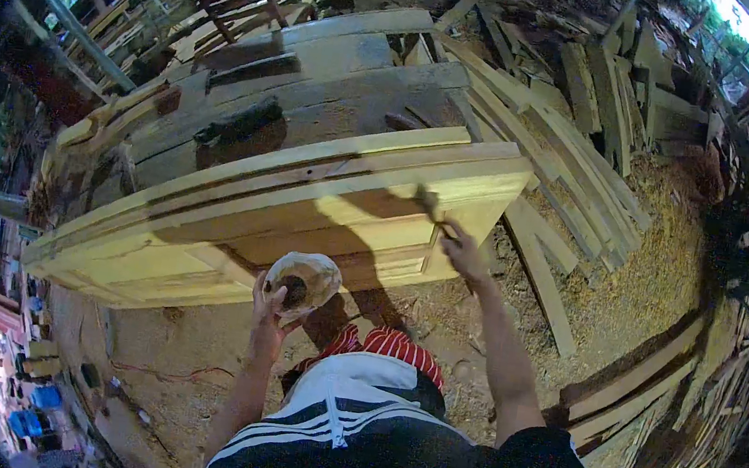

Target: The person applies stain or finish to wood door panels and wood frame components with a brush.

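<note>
My left hand (268, 316) is closed around a whitish, roughly round container (318, 276) with something dark brown inside, held in front of the door. In my right hand (466, 253) is a brush (427, 201), its dark head close to the upper right of the door's face. The pale yellow wooden panel door (297, 215) stands on its long edge, leaning against the workbench. My shadow falls across its middle panels.
Behind the door is a heavy wooden workbench (336, 94) with a dark tool (243, 122) lying on it. Long boards (557, 154) extend to the right, near sawdust (677, 210). A loose plank (542, 278) and stacked timber (634, 364) lie on my right; a red cord (175, 371) crosses the ground at left.
</note>
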The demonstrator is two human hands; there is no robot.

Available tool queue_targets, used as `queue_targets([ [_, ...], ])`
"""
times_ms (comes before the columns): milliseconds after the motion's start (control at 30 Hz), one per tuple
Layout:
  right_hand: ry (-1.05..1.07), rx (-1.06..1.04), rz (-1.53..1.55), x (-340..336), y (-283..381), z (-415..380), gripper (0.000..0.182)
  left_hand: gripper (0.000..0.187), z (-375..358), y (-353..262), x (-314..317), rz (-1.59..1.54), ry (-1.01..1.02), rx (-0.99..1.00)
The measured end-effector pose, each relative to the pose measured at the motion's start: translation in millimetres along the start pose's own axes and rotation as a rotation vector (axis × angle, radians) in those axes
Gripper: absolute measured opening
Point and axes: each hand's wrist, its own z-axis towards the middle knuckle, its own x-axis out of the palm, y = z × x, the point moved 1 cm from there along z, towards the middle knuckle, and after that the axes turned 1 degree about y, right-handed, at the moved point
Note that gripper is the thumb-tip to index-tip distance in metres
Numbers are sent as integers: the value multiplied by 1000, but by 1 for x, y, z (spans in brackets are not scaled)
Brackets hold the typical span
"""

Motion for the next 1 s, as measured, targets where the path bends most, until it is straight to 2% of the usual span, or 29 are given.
queue_targets([
  [33,-97,129,-161,-24,5,-8,43,74,-4,-4,5,9,-2,9],
  [67,-139,328,-113,-49,-1,-15,46,75,-6,-5,9,19,-5,19],
  [100,-221,165,-192,-73,-25,-18,46,75,-6,-1,8,10,-15,24],
  [133,-341,111,-95,-89,-36,-20,46,75,-6,3,5,6,-14,13],
  [200,-452,58,4,-118,-69,-18,45,75,-7,8,1,-3,-22,3],
  [233,-588,-93,145,-134,-98,-13,47,75,-8,10,1,-3,-35,-21],
  [333,-681,79,-121,-128,-122,2,50,75,-11,14,1,-7,-54,-40],
  [433,-639,121,-388,-52,-138,20,50,75,-17,4,12,-15,-63,-18],
  [567,-348,151,-261,95,-96,6,50,73,-12,9,8,-11,-91,-18],
  [667,-44,299,-23,158,-74,-1,49,73,-14,8,9,-28,-69,11],
  [767,191,77,-319,169,-44,6,51,73,-17,6,5,-10,-123,28],
  [833,113,-508,-293,144,-42,24,54,74,-18,4,0,-31,-97,20],
  [867,238,194,-105,111,-37,31,46,74,-18,3,-4,-45,-77,13],
  [900,200,28,-144,83,-36,32,45,74,-17,4,-11,-53,-79,18],
  [933,211,58,-42,55,-10,24,45,74,-14,9,-19,-67,-94,21],
  [1000,29,210,-78,7,4,4,46,73,-15,12,-32,-88,-108,21],
])
